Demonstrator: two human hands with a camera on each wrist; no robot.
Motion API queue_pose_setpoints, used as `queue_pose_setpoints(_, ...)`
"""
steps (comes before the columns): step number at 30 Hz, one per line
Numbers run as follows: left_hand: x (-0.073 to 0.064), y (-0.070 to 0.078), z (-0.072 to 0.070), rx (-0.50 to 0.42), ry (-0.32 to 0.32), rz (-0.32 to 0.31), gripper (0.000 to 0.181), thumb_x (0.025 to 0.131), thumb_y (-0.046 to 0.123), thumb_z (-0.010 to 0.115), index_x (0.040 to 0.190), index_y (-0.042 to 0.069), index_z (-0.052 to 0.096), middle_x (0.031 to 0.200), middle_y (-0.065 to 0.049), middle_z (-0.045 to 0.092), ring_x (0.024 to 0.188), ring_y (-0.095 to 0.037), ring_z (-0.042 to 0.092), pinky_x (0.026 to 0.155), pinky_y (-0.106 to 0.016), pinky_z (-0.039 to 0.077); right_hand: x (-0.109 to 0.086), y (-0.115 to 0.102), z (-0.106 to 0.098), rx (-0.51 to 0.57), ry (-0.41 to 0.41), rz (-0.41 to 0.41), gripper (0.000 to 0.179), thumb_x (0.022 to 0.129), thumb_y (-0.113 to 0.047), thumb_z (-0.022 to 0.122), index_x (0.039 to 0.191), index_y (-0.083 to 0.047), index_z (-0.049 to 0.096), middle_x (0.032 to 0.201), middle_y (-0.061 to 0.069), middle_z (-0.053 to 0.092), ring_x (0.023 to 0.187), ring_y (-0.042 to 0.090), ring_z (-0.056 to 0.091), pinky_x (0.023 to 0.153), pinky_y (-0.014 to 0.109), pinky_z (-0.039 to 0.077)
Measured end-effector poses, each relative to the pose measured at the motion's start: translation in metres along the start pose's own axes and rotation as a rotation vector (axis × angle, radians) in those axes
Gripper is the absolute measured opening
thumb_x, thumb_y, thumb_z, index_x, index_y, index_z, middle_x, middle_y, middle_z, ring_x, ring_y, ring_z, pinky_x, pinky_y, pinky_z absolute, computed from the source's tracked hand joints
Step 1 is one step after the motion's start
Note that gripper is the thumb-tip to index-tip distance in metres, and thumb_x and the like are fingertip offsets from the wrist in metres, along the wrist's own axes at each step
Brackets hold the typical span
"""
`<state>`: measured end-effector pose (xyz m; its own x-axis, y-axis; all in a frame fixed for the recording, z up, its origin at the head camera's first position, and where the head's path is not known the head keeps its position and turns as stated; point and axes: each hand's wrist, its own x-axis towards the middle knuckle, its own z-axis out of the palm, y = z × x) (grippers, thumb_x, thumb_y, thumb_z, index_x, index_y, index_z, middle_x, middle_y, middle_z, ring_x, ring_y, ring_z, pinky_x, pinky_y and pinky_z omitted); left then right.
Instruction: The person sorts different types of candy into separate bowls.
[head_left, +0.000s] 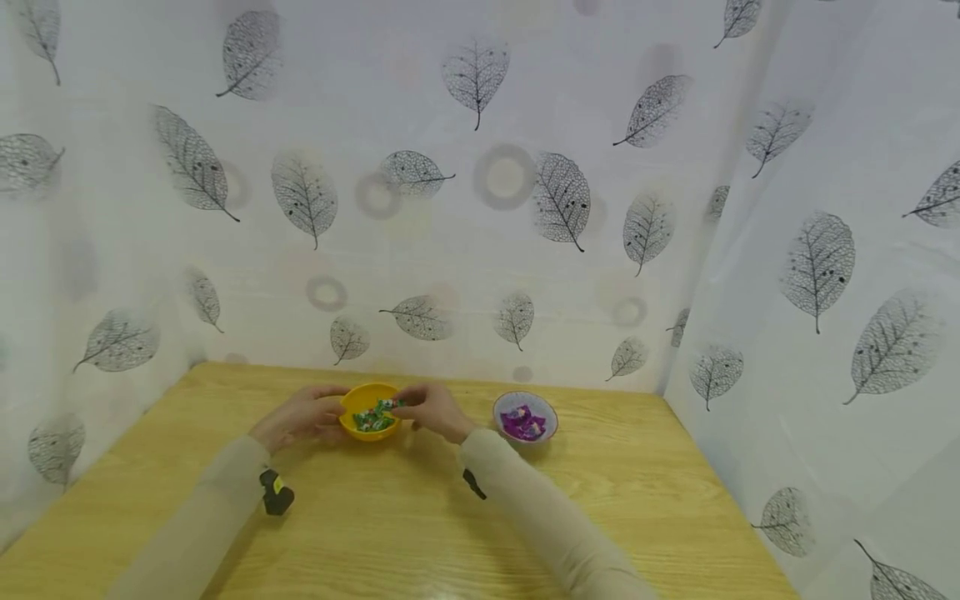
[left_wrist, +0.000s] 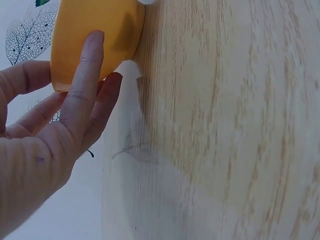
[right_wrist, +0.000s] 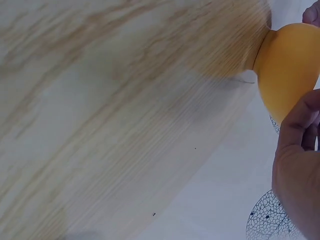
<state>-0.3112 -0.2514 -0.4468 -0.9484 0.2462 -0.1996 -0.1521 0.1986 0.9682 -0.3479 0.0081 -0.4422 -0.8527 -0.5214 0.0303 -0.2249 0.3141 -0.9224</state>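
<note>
A yellow bowl (head_left: pixel 348 426) stands on the table with several green-wrapped candies (head_left: pixel 371 420) in it. My left hand (head_left: pixel 303 414) holds the bowl's left side. In the left wrist view one straight finger (left_wrist: pixel 87 65) lies along the outer wall, and another reaches the rim. Over the bowl's right rim, my right hand (head_left: pixel 433 410) pinches a green-wrapped candy (head_left: pixel 389 404) at the fingertips. From the right wrist, the hand (right_wrist: pixel 302 165) shows beside the bowl's rim (right_wrist: pixel 285 70); the candy is hidden there.
A pale bowl with a dark pink rim (head_left: pixel 551 414) holds several purple-wrapped candies (head_left: pixel 522 423), just right of my right forearm. The wooden table (head_left: pixel 360 533) meets a leaf-patterned curtain (head_left: pixel 450 250) at its back and right edges.
</note>
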Motion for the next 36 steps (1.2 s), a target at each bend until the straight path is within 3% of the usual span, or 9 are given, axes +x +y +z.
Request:
queue_pose_setpoints(8, 0.003, -0.003, -0.002, 0.001, -0.006, 0.005, 0.058, 0.096, 0.006, 0.050, 0.148, -0.009, 0.028, 0.140, -0.037, 0.042, 0.102, -0.022, 0.065, 0.086, -0.040, 0.058, 0.005, -0.005, 0.006, -0.040, 0.062, 0.000, 0.025, 0.088, -0.018, 0.073, 0.111, -0.009, 0.072, 0.101, 0.004, 0.074, 0.084, 0.018, 0.068, 0.061, 0.025, 0.057)
queue_pose_setpoints(17, 0.004, -0.001, 0.001, -0.003, -0.014, -0.001, 0.058, 0.096, 0.006, 0.050, 0.148, -0.009, 0.028, 0.140, -0.036, 0.043, 0.103, -0.022, 0.064, 0.087, -0.040, 0.058, 0.007, 0.001, 0.003, -0.011, 0.079, -0.044, 0.041, 0.088, -0.012, 0.073, 0.127, -0.007, 0.065, 0.099, 0.010, 0.072, 0.085, 0.029, 0.069, 0.063, 0.029, 0.059)
queue_pose_setpoints(24, 0.003, 0.003, 0.001, -0.006, -0.012, -0.017, 0.059, 0.096, 0.006, 0.051, 0.148, -0.009, 0.028, 0.140, -0.037, 0.043, 0.105, -0.024, 0.064, 0.088, -0.042, 0.058, 0.006, 0.005, -0.002, 0.095, 0.077, -0.031, 0.036, 0.086, -0.008, 0.073, 0.121, -0.002, 0.067, 0.100, 0.015, 0.071, 0.083, 0.026, 0.067, 0.074, 0.044, 0.060)
queue_pose_setpoints(27, 0.001, 0.003, 0.001, 0.027, -0.006, -0.017, 0.059, 0.097, 0.008, 0.051, 0.148, -0.009, 0.028, 0.140, -0.037, 0.044, 0.106, -0.024, 0.064, 0.088, -0.042, 0.057, 0.003, 0.005, -0.005, 0.122, 0.070, -0.037, 0.035, 0.088, -0.008, 0.072, 0.121, 0.000, 0.066, 0.102, 0.018, 0.071, 0.086, 0.034, 0.068, 0.078, 0.048, 0.059)
queue_pose_setpoints(31, -0.003, 0.005, 0.000, 0.082, 0.019, -0.010, 0.058, 0.100, 0.014, 0.049, 0.148, -0.010, 0.027, 0.141, -0.037, 0.043, 0.108, -0.025, 0.063, 0.091, -0.043, 0.056, -0.004, 0.006, -0.011, 0.136, 0.069, -0.051, 0.034, 0.091, -0.009, 0.068, 0.124, 0.000, 0.065, 0.112, 0.018, 0.070, 0.100, 0.039, 0.066, 0.078, 0.043, 0.060)
queue_pose_setpoints(36, -0.009, 0.009, 0.002, 0.203, 0.084, 0.020, 0.063, 0.104, 0.028, 0.044, 0.149, -0.010, 0.023, 0.145, -0.037, 0.037, 0.120, -0.041, 0.056, 0.096, -0.047, 0.052, -0.020, 0.006, -0.022, 0.117, 0.087, -0.065, 0.034, 0.096, -0.012, 0.062, 0.127, 0.001, 0.062, 0.123, 0.023, 0.064, 0.110, 0.040, 0.062, 0.080, 0.038, 0.060)
